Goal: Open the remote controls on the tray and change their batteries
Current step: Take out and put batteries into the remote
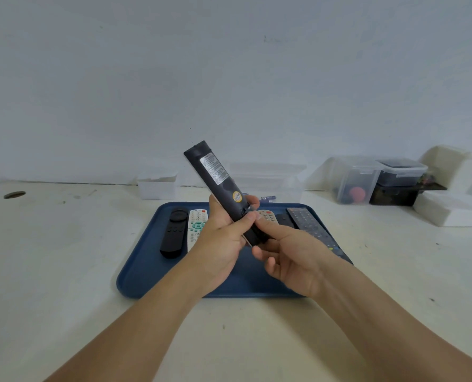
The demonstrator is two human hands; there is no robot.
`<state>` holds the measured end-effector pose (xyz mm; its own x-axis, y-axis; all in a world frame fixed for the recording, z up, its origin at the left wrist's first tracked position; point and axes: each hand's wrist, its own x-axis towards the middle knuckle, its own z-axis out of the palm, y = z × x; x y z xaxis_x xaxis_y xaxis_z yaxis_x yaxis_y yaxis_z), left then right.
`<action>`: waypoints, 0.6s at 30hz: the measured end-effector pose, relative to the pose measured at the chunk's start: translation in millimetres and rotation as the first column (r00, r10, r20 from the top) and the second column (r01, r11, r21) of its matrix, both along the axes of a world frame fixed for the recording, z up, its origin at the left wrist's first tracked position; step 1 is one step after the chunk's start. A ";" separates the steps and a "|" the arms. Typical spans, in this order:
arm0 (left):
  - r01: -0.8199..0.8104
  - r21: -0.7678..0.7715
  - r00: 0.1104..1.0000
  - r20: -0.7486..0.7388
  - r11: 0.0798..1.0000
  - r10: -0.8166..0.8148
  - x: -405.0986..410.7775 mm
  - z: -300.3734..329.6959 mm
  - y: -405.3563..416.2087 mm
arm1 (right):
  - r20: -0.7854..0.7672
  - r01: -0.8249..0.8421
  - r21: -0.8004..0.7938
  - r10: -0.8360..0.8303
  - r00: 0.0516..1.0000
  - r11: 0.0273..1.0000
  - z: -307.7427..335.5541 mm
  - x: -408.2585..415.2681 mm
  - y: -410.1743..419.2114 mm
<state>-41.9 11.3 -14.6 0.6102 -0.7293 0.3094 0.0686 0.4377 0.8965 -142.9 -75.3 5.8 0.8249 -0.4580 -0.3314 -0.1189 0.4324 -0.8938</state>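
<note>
Gripped low in the left hand (220, 244), fingers and thumb curled round its lower half, a black remote control (220, 186) is held above the blue tray (141, 268), back side facing the camera, its top end tilted up and to the left. Just beside that thumb, the right hand (290, 257) presses its thumb on the remote's lower back, at the battery cover, its other fingers loosely curled underneath. On the tray lie a black remote (174, 232), a white remote (197, 224) and more remotes to the right.
</note>
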 end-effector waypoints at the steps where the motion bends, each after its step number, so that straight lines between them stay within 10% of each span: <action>1: 0.013 -0.014 1.000 0.000 1.000 -0.013 0.3 1.3 0.8 | -0.005 -0.030 0.020 0.030 1.000 0.999 1.3 -0.7 -0.9; 18: 0.017 -0.089 0.997 0.071 0.996 -0.010 0.5 7.5 6.8 | 0.136 -0.094 0.226 0.064 0.989 0.970 3.7 -0.9 -3.1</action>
